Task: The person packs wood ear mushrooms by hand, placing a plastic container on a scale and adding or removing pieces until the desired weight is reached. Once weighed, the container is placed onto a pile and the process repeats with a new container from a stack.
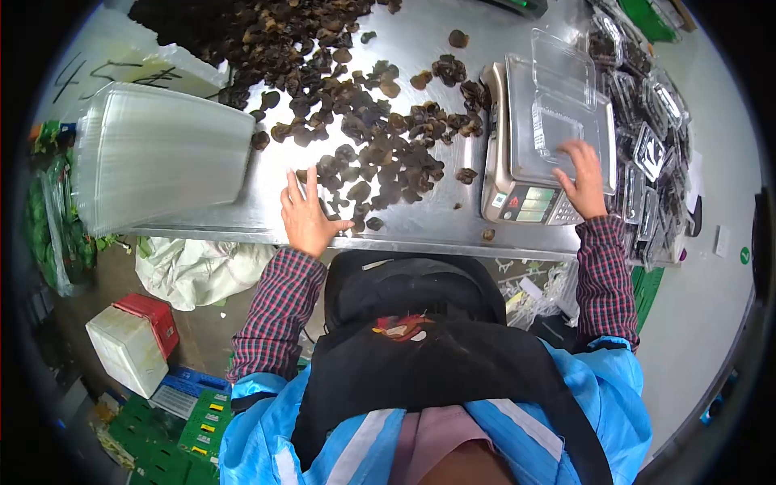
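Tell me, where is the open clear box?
The open clear box sits on the scale, on the right side of the head view. The right hand touches its near edge, and the mushrooms lie to its left.

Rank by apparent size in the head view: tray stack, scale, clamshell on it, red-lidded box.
1. Tray stack
2. Scale
3. Clamshell and red-lidded box: they look about alike, and the box lies farther from the camera, so unranked.

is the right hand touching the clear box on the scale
Touching. Head view: the right hand lays its fingers on the clear box, at its near edge.
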`<state>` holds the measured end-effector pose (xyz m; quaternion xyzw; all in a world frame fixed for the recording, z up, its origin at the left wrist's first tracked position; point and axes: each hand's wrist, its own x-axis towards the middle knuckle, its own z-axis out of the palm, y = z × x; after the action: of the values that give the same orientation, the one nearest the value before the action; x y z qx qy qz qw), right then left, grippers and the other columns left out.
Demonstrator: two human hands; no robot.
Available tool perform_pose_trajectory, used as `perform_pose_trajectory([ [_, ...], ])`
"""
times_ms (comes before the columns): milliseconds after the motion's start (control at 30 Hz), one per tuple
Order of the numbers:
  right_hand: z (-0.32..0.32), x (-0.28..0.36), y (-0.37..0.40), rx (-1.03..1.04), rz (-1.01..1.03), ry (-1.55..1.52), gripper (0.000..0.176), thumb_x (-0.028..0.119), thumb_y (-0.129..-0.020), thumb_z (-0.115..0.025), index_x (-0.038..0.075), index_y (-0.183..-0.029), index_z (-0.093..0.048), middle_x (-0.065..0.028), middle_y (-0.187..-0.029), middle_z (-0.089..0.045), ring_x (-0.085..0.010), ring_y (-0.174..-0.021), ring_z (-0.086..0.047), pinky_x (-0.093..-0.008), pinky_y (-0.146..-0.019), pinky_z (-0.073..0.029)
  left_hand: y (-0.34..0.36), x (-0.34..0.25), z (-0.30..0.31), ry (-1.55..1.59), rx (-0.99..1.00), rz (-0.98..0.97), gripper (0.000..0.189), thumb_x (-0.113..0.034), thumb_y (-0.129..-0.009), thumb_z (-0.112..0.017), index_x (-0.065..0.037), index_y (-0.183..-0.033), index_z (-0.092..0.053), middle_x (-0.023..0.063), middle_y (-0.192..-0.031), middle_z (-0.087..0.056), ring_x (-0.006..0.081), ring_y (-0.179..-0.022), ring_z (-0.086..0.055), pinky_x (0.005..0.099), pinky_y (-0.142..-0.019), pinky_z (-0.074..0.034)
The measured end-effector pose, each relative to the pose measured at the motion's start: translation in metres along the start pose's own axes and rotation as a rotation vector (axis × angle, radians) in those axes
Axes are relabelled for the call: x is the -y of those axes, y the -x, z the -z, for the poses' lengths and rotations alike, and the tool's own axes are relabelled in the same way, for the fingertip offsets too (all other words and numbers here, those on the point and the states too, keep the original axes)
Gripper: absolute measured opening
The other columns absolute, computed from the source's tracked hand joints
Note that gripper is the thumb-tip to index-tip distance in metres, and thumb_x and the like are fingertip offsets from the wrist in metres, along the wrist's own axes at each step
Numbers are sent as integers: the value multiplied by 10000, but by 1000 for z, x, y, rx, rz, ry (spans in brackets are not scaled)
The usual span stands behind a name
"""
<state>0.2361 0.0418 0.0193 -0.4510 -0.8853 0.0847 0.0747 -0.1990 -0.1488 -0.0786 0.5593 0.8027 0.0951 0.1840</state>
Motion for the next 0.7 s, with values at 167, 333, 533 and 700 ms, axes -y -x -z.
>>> perform_pose_trajectory([
  [167, -23, 117, -53, 143, 146, -252, 920, 125, -597, -827, 79, -1401, -382, -168, -1367, -437, -345, -1225, -452, -411, -1041, -387, -16, -24, -12, 66, 4, -66, 1289, -244, -405, -935, -165, -1483, -234, 250, -1428, -290, 411, -1170, -413, 468, -940, -418],
  [333, -131, 154, -66, 433, -103, -53, 1180, 71, -513, -853, 135, -1487, -189, -165, -1449, -318, -365, -1209, -461, -414, -971, -459, -48, -44, -12, 156, 38, -97, 1320, -150, -409, -931, -207, -1500, -192, 246, -1413, -268, 433, -1156, -428, 453, -922, -460],
  [533, -176, 208, -119, 241, -129, -389, 1087, 33, -520, -815, 113, -1447, -252, -173, -1306, -398, -383, -1142, -512, -425, -888, -510, -108, -39, -18, 230, 109, -260, 1240, 21, -479, -839, -218, -1501, -180, 181, -1335, -392, 411, -1151, -493, 433, -892, -505],
  [700, -189, 219, -151, 158, -182, -693, 919, 48, -527, -813, 77, -1333, -372, -159, -1212, -458, -366, -1101, -547, -399, -916, -491, -148, -7, 6, 450, 280, -392, 957, 26, -559, -737, -153, -1403, -324, 186, -1273, -459, 396, -1139, -527, 437, -921, -479],
])
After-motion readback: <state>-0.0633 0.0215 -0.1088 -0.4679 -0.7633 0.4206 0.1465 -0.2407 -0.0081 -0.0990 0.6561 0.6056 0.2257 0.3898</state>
